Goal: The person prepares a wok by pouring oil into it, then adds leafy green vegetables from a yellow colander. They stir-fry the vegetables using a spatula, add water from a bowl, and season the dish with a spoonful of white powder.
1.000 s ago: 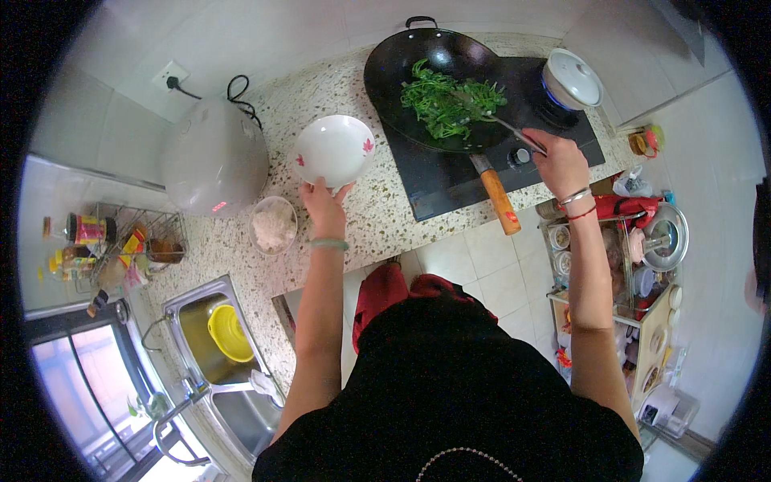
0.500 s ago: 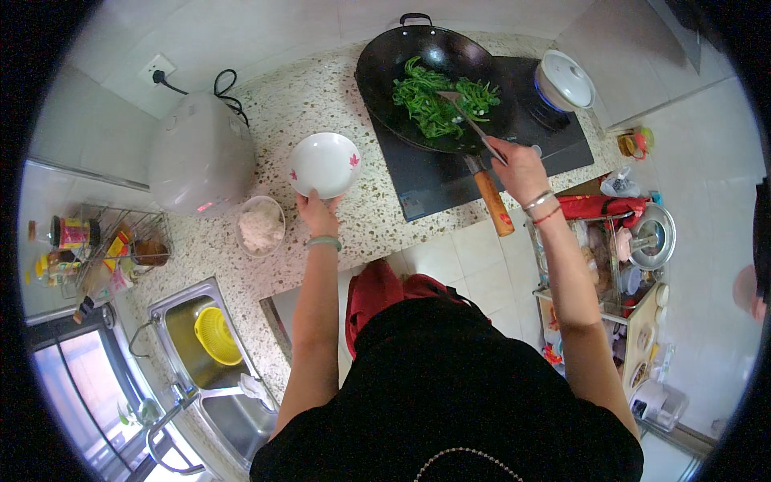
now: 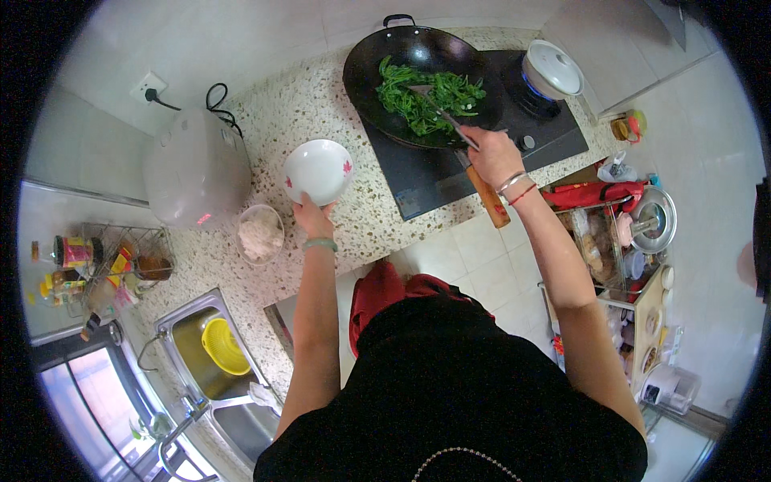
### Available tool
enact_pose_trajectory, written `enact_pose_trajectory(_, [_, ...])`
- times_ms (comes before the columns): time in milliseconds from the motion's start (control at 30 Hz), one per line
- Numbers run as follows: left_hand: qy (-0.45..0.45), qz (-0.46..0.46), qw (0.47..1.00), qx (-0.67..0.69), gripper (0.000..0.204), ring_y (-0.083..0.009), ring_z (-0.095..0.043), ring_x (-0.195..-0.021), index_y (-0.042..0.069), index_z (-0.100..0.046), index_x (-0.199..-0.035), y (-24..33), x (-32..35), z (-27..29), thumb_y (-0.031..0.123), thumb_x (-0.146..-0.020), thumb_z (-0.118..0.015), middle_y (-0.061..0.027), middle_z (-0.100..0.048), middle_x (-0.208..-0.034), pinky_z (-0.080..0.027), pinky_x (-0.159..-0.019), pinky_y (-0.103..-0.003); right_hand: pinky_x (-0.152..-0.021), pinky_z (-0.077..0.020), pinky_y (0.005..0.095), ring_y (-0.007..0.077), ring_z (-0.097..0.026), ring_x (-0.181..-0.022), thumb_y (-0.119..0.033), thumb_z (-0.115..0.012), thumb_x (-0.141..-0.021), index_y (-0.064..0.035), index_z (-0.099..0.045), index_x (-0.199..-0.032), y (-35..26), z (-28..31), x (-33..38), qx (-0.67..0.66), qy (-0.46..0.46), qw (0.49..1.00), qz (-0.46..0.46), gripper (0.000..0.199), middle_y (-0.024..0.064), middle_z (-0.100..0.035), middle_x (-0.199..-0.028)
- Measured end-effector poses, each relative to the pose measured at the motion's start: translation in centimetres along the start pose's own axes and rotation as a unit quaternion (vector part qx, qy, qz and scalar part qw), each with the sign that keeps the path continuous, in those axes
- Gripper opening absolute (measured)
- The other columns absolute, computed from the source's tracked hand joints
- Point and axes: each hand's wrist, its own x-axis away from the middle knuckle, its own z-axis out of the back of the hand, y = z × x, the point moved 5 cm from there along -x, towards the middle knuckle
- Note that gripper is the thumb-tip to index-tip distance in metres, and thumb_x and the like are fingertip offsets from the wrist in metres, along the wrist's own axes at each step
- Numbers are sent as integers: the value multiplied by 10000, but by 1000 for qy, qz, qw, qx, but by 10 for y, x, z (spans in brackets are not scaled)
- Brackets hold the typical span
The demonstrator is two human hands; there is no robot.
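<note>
My left hand [image 3: 314, 218] grips the near rim of a white bowl [image 3: 318, 172] with pink leaf marks; the bowl holds nothing and is over the speckled counter. In my right hand [image 3: 491, 157] is the handle of a spatula [image 3: 450, 118], its blade in a heap of leafy greens [image 3: 430, 92]. The greens lie in a large black wok [image 3: 361, 76] on the dark cooktop. The wok's wooden handle [image 3: 488, 197] points toward me, below my right hand. A bowl of a pale, whitish food [image 3: 261, 234] stands left of my left hand.
A lidded white pot [image 3: 554, 68] sits over a blue flame at the right. A grey rice cooker [image 3: 197, 169] stands at the left, plugged into the wall. A sink [image 3: 181, 345] with a yellow colander [image 3: 225, 347] is nearer left. A loaded rack [image 3: 610, 273] stands at the right.
The view has shifted slightly. The spatula still rests among the greens, its blade a little further left over them. My left hand keeps hold of the bowl.
</note>
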Motion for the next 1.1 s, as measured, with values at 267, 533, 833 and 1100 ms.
enact_pose_trajectory(267, [20, 6, 999, -24, 471, -326, -528, -1086, 48, -289, -1377, 0, 0, 10, 131, -924, -390, -163, -429, -1303, -577, -696, -431, -688, -529, 455, 350, -635, -779, -127, -584, -767, -192, -640, -1085, 7, 8, 15, 41, -24, 998, -47, 329, 170, -653, -856])
enact_pose_trajectory(533, [3, 10, 1000, -19, 495, -314, -482, -1125, 59, -288, -1378, 4, 8, 17, 137, -906, -417, -149, -382, -1342, -539, -768, -439, -752, -520, 438, 369, -622, -831, -96, -574, -771, -166, -649, -1080, 22, 6, 12, -34, -33, 997, -68, 325, 186, -645, -909])
enact_pose_trajectory(833, [-15, 50, 998, -25, 479, -295, -432, -1157, 86, -304, -1377, -1, 18, 16, 139, -919, -431, -110, -364, -1356, -502, -789, -419, -684, -520, 357, 339, -642, -745, -103, -605, -763, -61, -635, -1093, 32, 28, 26, -217, -32, 972, -87, 334, 198, -653, -865])
enact_pose_trajectory(1100, [-39, -47, 978, -201, 487, -234, -385, -1202, 106, -307, -1388, -16, 33, 24, 167, -927, -452, -94, -350, -1381, -426, -897, -426, -672, -514, 436, 379, -624, -762, -76, -584, -781, -70, -627, -1082, 62, 51, 56, -45, 81, 992, -84, 304, 220, -635, -828])
